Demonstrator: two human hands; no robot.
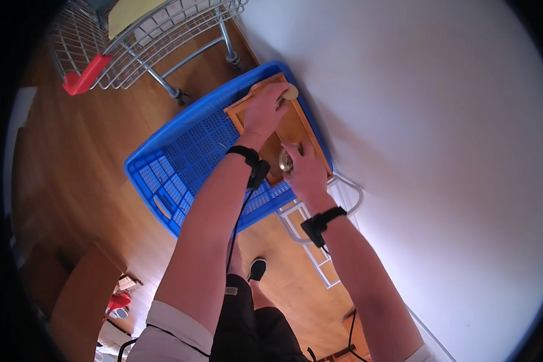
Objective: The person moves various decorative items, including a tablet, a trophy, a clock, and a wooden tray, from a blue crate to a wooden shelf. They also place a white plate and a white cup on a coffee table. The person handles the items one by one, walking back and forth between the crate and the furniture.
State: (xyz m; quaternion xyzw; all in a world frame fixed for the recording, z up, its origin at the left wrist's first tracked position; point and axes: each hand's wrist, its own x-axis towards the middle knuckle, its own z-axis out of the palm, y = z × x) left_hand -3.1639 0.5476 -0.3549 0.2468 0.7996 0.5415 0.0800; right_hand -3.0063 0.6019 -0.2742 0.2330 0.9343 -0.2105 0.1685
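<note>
My left hand (264,112) is closed round an object with a pale round end (290,92), over the far end of a shallow orange-brown wooden tray (311,130). Most of that object is hidden by my fingers, so its kind is unclear. Nearer to me, my right hand (309,174) grips a small metal can (285,161) whose shiny end faces left, above the tray's near part. The tray rests at the right side of a blue plastic basket (193,111) with perforated walls and floor.
A wire shopping cart (157,45) with a red handle part (85,75) stands at the far left on the wooden floor. A white wall (434,133) rises close on the right. White metal tubing (350,190) shows beside the basket. Black bands with small devices sit on both wrists.
</note>
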